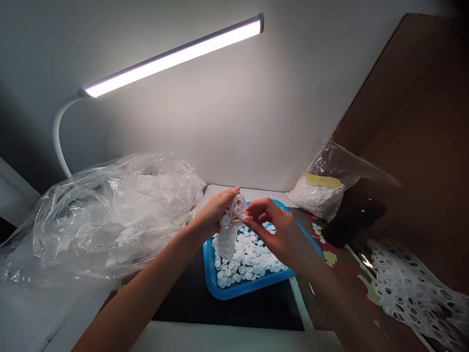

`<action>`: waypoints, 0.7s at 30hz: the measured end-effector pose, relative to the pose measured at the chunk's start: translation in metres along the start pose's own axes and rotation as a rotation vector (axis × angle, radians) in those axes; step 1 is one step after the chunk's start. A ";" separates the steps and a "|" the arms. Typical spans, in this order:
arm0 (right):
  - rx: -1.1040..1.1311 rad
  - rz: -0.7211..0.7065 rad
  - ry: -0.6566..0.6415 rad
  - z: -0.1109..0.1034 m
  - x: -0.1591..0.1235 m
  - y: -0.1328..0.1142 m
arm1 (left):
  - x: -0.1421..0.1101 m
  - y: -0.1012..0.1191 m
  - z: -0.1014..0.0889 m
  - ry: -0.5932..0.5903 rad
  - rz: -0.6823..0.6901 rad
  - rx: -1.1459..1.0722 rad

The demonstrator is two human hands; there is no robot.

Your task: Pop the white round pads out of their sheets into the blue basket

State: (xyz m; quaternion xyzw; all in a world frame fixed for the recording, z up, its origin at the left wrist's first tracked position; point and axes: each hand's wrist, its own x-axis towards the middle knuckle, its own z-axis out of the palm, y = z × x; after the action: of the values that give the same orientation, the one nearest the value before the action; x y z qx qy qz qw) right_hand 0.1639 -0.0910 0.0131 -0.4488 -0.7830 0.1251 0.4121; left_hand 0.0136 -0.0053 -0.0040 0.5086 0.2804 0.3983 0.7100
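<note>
My left hand (216, 211) is closed around the top of a translucent white sheet of round discs (230, 230), held upright above a blue tray (242, 289). My right hand (278, 230) pinches at the sheet's upper right edge with thumb and fingertips. Several loose white discs (249, 259) fill the tray below both hands.
A large crumpled clear plastic bag (106, 215) lies to the left. Another clear bag of white parts with a yellow label (322, 188) sits at the back right. Punched-out white sheets (414, 288) pile at the right. A lit desk lamp (176, 56) hangs overhead, and a brown board (421, 122) leans at right.
</note>
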 end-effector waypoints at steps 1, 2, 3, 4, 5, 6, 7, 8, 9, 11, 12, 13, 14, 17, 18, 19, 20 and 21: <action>-0.015 0.009 -0.005 0.000 0.001 0.002 | -0.002 0.000 0.003 -0.016 -0.004 0.002; -0.023 0.007 -0.013 0.000 0.002 0.002 | -0.005 0.001 0.006 -0.031 -0.006 0.006; -0.024 -0.001 -0.016 0.000 0.002 0.003 | -0.006 0.002 0.008 -0.050 -0.005 0.020; -0.023 -0.010 -0.011 0.001 0.002 0.003 | -0.008 0.002 0.009 -0.063 -0.003 0.034; -0.019 -0.020 0.001 0.001 0.001 0.002 | -0.009 0.003 0.010 -0.070 -0.004 0.044; -0.017 -0.031 0.010 0.001 0.001 0.002 | -0.010 0.003 0.010 -0.074 -0.006 0.051; -0.017 -0.045 0.012 0.001 0.000 0.002 | -0.011 0.003 0.009 -0.079 -0.007 0.055; -0.018 -0.058 0.009 0.001 0.000 0.003 | -0.011 0.004 0.009 -0.087 -0.004 0.056; -0.023 -0.070 0.003 0.001 -0.001 0.003 | -0.012 0.004 0.009 -0.096 -0.002 0.057; -0.038 -0.079 -0.014 0.000 -0.002 0.004 | -0.013 0.004 0.009 -0.115 0.003 0.061; -0.044 -0.081 -0.021 0.000 -0.002 0.004 | -0.014 0.004 0.009 -0.121 0.006 0.063; -0.048 -0.091 -0.028 -0.001 -0.002 0.003 | -0.014 0.004 0.009 -0.120 0.010 0.059; -0.055 -0.110 -0.034 -0.001 -0.002 0.003 | -0.014 0.004 0.010 -0.109 0.012 0.049; -0.068 -0.199 -0.070 -0.003 -0.004 0.000 | -0.012 0.005 0.010 -0.023 -0.003 -0.020; -0.071 -0.220 -0.095 -0.003 -0.005 -0.001 | -0.011 0.006 0.009 0.022 -0.015 -0.047; -0.072 -0.234 -0.123 -0.004 -0.006 -0.003 | -0.010 0.006 0.008 0.067 -0.033 -0.069; -0.071 -0.238 -0.158 -0.005 -0.008 -0.005 | -0.008 0.007 0.007 0.107 -0.056 -0.091; -0.065 -0.238 -0.198 -0.005 -0.010 -0.008 | -0.006 0.007 0.005 0.140 -0.076 -0.116</action>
State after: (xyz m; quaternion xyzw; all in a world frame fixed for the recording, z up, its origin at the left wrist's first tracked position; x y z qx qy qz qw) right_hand 0.1658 -0.1044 0.0154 -0.3513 -0.8711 0.0933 0.3302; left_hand 0.0123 -0.0117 0.0047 0.4265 0.3250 0.4213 0.7314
